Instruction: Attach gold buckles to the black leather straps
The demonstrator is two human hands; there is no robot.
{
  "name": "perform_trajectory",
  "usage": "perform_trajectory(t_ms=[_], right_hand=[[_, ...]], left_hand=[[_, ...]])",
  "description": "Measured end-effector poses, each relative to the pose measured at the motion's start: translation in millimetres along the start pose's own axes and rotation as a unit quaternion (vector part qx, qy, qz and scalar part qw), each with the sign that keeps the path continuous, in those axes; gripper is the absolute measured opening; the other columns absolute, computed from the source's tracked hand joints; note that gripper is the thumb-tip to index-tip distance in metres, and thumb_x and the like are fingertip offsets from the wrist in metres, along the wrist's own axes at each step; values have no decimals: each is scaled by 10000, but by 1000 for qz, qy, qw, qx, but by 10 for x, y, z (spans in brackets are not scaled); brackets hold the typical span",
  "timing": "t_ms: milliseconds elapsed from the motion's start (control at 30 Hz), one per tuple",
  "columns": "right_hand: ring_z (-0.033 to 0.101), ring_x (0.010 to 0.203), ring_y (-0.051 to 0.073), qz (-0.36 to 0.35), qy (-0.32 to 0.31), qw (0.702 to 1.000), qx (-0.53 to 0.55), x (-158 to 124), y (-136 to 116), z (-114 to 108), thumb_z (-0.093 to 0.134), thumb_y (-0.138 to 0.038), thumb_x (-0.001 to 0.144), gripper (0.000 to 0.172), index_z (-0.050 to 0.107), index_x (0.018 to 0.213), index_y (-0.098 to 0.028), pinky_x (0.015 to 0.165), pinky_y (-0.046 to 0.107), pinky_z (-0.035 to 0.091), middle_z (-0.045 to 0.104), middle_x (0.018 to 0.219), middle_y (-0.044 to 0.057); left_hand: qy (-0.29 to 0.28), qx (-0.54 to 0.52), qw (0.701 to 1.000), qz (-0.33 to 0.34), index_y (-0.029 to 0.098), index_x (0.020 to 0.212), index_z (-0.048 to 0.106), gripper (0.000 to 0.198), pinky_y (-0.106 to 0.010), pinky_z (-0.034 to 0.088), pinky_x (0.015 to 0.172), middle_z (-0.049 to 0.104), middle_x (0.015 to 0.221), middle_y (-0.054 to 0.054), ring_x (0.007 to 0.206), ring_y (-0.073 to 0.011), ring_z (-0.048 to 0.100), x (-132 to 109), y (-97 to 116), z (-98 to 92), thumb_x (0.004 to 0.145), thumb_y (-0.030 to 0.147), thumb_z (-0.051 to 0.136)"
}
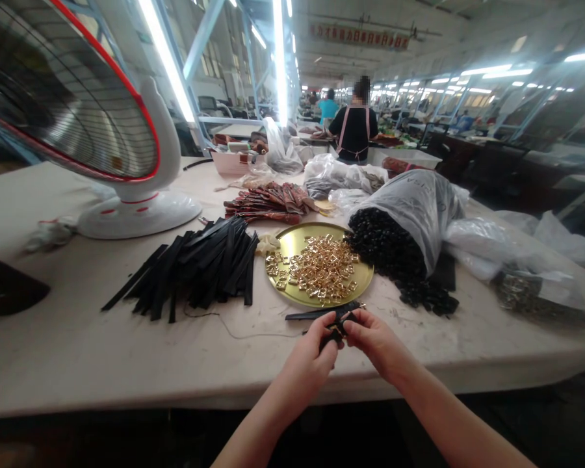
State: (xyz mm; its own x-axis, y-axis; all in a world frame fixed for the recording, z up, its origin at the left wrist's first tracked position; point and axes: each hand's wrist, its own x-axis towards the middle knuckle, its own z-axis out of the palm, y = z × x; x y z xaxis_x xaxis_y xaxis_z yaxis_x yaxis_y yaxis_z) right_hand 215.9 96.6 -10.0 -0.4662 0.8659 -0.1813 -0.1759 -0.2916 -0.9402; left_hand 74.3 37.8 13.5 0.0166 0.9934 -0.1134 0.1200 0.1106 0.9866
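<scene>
1. Landmark: the gold tray (295,242). Both my grips sit off its near rim, toward my body, slightly right of its middle.
2. Left grip (314,350): thumb and finger pinching a small black piece (338,329) from its left side.
3. Right grip (377,341): fingertips pinching that same piece from its right side.
4. Black piece: just off the tray's near rim. A bit of gold shows on it; fingers hide most of the rest. Resting on the surface (175,367) or held above it, can't tell.
5. Key relation, my judgement: the piece lies directly between the two grips, rightward of the left, leftward of the right. Neither is nearer; both are on it.
6. Its long axis: mostly covered. Seems to run left to right, right end maybe closer to the tray; not certain.
7. Lone black strip (299,316): between the tray's near rim and my grips, lying roughly left to right.
8. Gold frames (324,268): heaped in the tray, beyond both grips.
9. Left of the tray: strip pile (205,263). A dark thread (253,336) runs from near it toward my left grip; can't tell whether it joins the piece.
10. Right of the tray: black heap (383,244) spilling from a plastic bag (419,201); right grip is nearer.
</scene>
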Motion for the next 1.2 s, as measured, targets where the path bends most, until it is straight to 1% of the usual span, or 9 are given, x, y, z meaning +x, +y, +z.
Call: perform_trajectory(t_ms=[200, 300, 367, 467, 567, 667, 867, 1000, 1200], right_hand=[[536, 715, 158, -76, -5, 987, -141, -83, -38, 59, 671, -381, 686, 231, 605, 781, -181, 670, 292, 423, 580, 744, 13], [516, 724, 158, -111, -16, 979, -168, -120, -59, 22, 495, -472, 800, 327, 644, 840, -183, 676, 296, 415, 560, 796, 37], [504, 694, 149, -74, -19, 988, -134, -117, -62, -5, 398, -486, 844, 396, 646, 817, -179, 666, 294, 412, 561, 767, 39], [526, 706, 148, 6, -22, 996, -85, -84, -62, -18, 589, -446, 746, 269, 596, 830, -191, 666, 283, 419, 580, 754, 16], [549, 809, 170, 44, -70, 994, -71, -54, -60, -26, 676, -422, 670, 354, 554, 912, -194, 726, 297, 425, 597, 862, 28], [536, 755, 146, 58, -86, 992, -76, -52, -34, -62, 710, -394, 637, 332, 529, 816, -182, 701, 277, 416, 569, 786, -1], [447, 598, 101, 85, -123, 985, -88, -139, 14, -107, 716, -420, 613, 377, 426, 674, -187, 565, 230, 356, 458, 641, -52], [418, 596, 100, 1, -45, 991, -125, -193, -19, -123, 641, -431, 692, 303, 462, 710, -187, 559, 231, 342, 454, 653, -41], [423, 554, 105, -79, 63, 962, -252, -277, 55, -133, 621, -364, 716, 257, 471, 856, -209, 522, 235, 348, 444, 613, -56]], left_hand=[[12, -25, 999, -25, 142, 1176, 397, 411, -251, 423, 591, 574, 762, -7, 578, -102, 504, 37, -88, 5, 771, 183, 457], [5, -54, 998, -34, 139, 1185, 374, 427, -250, 426, 590, 574, 774, -6, 582, -100, 519, 68, -89, -11, 769, 176, 462], [-14, -67, 997, -37, 146, 1198, 362, 446, -247, 430, 582, 586, 779, -8, 590, -104, 534, 79, -95, -20, 768, 176, 475], [-29, -69, 997, -36, 155, 1215, 348, 467, -250, 445, 590, 612, 791, -18, 621, -119, 560, 83, -127, -19, 773, 192, 495], [-14, -51, 998, -36, 157, 1235, 327, 508, -282, 464, 667, 648, 843, -47, 705, -151, 599, 79, -179, -11, 771, 214, 526], [-2, -26, 999, -43, 159, 1220, 346, 513, -311, 462, 735, 667, 877, -71, 798, -188, 620, 72, -234, 4, 758, 234, 555], [-1, 69, 997, -40, 169, 935, 537, 236, -273, 449, 627, 664, 781, -43, 714, -184, 614, 1, -280, 18, 741, 301, 563], [-18, 101, 994, -44, 177, 758, 549, 143, -245, 411, 545, 630, 672, -6, 603, -149, 574, -109, -237, 10, 741, 319, 548], [-46, -16, 996, -74, 154, 992, 505, 281, -273, 458, 606, 619, 664, 2, 602, -150, 608, -203, -118, 110, 734, 256, 554]])
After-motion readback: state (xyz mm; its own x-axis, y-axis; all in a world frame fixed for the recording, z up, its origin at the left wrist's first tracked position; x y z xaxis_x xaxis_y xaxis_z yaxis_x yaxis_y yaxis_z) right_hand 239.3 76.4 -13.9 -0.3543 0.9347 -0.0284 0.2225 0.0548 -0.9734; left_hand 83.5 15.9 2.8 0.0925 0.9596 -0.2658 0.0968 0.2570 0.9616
